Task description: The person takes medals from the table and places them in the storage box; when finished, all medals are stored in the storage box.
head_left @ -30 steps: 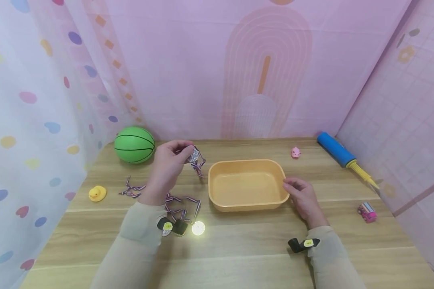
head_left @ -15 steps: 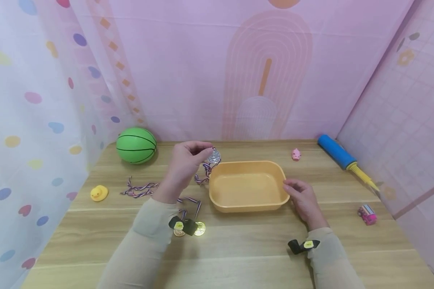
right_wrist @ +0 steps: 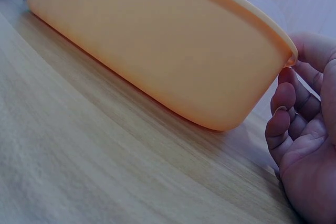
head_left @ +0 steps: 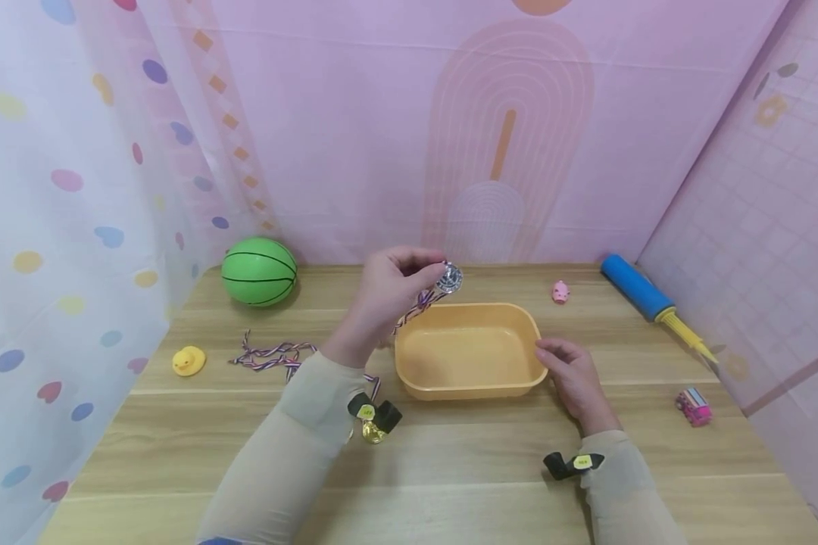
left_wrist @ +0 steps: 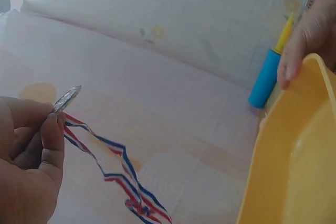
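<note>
My left hand (head_left: 398, 291) pinches a silver medal (head_left: 450, 278) between thumb and fingers, above the far left rim of a yellow plastic basin (head_left: 470, 391). From the medal hangs a red, white and blue ribbon (left_wrist: 123, 163), trailing down by the basin's left side. At the basin's right end, my right hand (head_left: 572, 377) grips the rim; in the right wrist view its other fingers curl below the edge. On the table to the left lie more striped ribbons (head_left: 266, 357) and a gold medal (head_left: 373, 431), partly hidden by the left wrist's camera.
A green ball (head_left: 259, 272) and a yellow rubber duck (head_left: 188, 361) are at the left. Toward the right lie a small pink pig (head_left: 560, 292), a blue hand pump (head_left: 637, 288) with a yellow nozzle, and a pink toy truck (head_left: 694, 406). Curtains border the wooden table (head_left: 463, 477).
My left hand has moved right with the silver medal, from beside the basin to above its far left rim, and the ribbon has followed. The right hand has stayed on the rim.
</note>
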The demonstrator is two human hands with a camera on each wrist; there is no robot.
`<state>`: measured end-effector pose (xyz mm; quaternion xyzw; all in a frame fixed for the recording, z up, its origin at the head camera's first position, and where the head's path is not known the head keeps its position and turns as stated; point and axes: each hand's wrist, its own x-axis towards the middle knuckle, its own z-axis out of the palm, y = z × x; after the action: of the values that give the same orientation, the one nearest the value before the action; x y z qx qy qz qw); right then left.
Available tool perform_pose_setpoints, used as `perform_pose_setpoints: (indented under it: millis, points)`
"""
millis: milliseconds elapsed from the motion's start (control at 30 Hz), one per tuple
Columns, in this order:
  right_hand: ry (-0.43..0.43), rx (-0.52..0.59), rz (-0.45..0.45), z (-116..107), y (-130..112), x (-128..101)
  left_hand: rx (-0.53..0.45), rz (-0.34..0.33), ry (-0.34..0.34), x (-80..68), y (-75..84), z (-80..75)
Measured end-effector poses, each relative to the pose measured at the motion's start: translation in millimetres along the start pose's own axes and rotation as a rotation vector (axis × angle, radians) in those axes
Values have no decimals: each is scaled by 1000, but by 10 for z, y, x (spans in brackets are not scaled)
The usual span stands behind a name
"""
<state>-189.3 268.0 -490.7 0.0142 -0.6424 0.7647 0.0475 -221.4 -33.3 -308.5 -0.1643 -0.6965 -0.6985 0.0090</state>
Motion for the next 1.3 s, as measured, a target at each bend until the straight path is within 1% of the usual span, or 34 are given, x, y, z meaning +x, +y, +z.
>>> perform_pose_setpoints:
  millis: [133,200,367,567,633,767,867,967,1067,1167,1233,1300]
  points:
    - [4,-18,6,-4,-5,2,-62,51,-34,29,98,102]
    - [6,-21,6,-2,-9,7,-67,64,-48,39,124,144]
    - [6,-12,0,8,-20,0,-43,85,-64,79,146,219]
    - [-3,8,-8,32,-34,-16,-72,160,-91,194,226,326]
    - [-14,22,-9,48,-31,-22,-94,171,-101,235,262,363]
    - [-18,23,0,95,-23,-45,-136,156,-117,283,289,416]
    - [-8,-3,19,134,-25,-61,-131,130,-116,285,220,416]
    - [1,-20,28,166,-27,-57,-96,94,-103,269,85,376]
    - [5,-26,25,191,-22,-52,-49,68,-84,236,-66,283]
    - [2,-19,23,208,-14,-60,-5,52,-54,179,-180,103]
    - [5,-29,31,208,-10,-71,12,45,-30,135,-220,-59]
    - [8,-31,33,200,-13,-79,20,46,-1,88,-228,-225]
